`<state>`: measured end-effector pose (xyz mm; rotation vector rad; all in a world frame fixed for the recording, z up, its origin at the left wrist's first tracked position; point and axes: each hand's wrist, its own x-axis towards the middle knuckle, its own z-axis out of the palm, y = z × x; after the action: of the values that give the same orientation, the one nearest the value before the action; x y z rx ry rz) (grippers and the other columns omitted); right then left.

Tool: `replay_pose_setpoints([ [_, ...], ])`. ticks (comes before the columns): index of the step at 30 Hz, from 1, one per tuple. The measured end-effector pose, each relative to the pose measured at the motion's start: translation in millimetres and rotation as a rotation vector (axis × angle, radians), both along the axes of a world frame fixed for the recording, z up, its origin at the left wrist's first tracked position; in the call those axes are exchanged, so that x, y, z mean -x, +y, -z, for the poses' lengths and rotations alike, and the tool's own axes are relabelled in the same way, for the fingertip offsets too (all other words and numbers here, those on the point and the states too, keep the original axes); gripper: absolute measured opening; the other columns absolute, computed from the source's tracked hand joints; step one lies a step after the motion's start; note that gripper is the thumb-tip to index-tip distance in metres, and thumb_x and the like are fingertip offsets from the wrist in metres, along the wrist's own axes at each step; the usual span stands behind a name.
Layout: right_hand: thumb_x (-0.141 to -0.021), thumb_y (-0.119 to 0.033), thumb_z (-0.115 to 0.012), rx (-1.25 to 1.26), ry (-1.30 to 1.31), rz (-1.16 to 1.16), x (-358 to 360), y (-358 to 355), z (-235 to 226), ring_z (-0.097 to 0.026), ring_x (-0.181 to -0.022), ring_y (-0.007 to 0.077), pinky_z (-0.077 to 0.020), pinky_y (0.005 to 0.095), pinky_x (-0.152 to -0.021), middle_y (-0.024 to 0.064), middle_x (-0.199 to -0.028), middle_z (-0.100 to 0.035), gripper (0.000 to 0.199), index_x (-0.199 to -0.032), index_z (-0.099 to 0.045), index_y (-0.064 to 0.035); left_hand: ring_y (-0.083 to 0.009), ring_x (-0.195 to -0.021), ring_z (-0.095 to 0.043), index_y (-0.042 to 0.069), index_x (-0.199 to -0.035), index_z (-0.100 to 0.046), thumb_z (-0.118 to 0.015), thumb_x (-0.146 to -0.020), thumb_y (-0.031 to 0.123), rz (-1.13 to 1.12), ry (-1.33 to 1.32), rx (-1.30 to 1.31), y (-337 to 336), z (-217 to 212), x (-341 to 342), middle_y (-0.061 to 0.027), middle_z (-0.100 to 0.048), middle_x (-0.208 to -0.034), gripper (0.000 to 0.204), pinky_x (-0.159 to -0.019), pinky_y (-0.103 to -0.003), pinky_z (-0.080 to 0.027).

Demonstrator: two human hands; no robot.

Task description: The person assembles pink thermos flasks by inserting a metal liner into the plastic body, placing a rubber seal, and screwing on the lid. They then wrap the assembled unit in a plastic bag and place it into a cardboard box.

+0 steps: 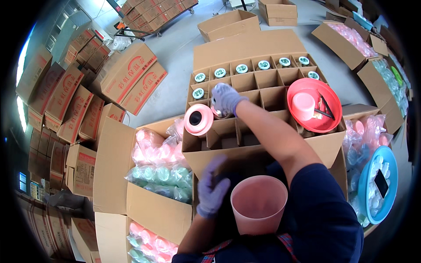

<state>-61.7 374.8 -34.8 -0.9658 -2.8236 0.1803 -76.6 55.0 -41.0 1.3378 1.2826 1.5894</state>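
A divided carton [263,151] stands before me, with several upright containers with green-and-white round tops [241,69] in its far and side compartments. My right hand [227,100], in a pale knit glove, reaches over the carton's left half. Its fingers are curled round something largely hidden beneath them. Just left of it a pink round piece with a dark centre opening [199,119] rests over the near-left compartments. My left hand [211,188], also gloved and slightly blurred, hovers below the carton's front edge with its fingers apart and nothing in it. A pink bucket [258,204] stands close to my body.
On the carton's right side sits a red-pink basin [315,126] with a pink cup [303,105] and black tools. A blue basin [391,175] holds white pieces and a phone [381,183]. Bagged pink and green pieces [162,153] fill boxes both sides; stacked cartons [127,79] stand left.
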Motion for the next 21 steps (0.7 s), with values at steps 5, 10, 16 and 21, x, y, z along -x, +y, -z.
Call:
replay_pose_setpoints([
  [5,-0.075,-0.024,-0.068,-0.290,0.379,-0.049,-61,-77,-97,-0.058,-0.101,0.0343,-0.0498,0.0406,-0.086,0.0179,-0.107,-0.060,0.037,-0.105,-0.063,-0.0026,-0.0268,-0.127,-0.046,-0.003,-0.148,-0.022,-0.079,-0.072,0.014,-0.417,0.605,-0.093,41,-33,31,-0.0154,-0.040,-0.143,0.097,-0.110,-0.039,-0.033],
  [10,-0.064,-0.024,-0.080,-0.258,0.717,-0.326,-122,-161,-118,-0.055,-0.101,0.0350,-0.0457,0.0425,-0.089,0.0168,-0.112,-0.055,0.078,-0.132,-0.047,-0.0037,-0.0235,-0.114,-0.051,-0.004,-0.145,-0.023,-0.087,-0.058,0.010,-0.292,0.542,-0.365,91,-59,0,-0.0134,-0.050,-0.125,0.109,-0.098,-0.034,-0.043],
  [16,-0.066,-0.039,-0.085,0.414,1.172,0.022,-215,-182,-43,-0.032,-0.139,0.0327,-0.0249,0.0419,-0.114,0.0199,-0.147,-0.036,0.112,-0.150,-0.022,0.0023,-0.0204,-0.104,-0.056,0.000,-0.139,-0.034,-0.069,-0.073,0.002,-0.217,-0.015,-0.256,79,-65,-13,-0.0113,-0.052,-0.120,0.075,-0.094,-0.033,-0.046],
  [21,-0.086,-0.028,-0.064,0.972,1.648,0.132,-212,-213,-15,-0.044,-0.127,0.0195,-0.0326,0.0341,-0.109,0.0116,-0.137,-0.046,0.073,-0.146,-0.033,-0.0005,-0.0235,-0.124,-0.046,0.000,-0.151,-0.016,-0.053,-0.084,0.002,0.160,0.046,-0.025,30,-68,-26,-0.0158,-0.045,-0.136,0.076,-0.107,-0.036,-0.034],
])
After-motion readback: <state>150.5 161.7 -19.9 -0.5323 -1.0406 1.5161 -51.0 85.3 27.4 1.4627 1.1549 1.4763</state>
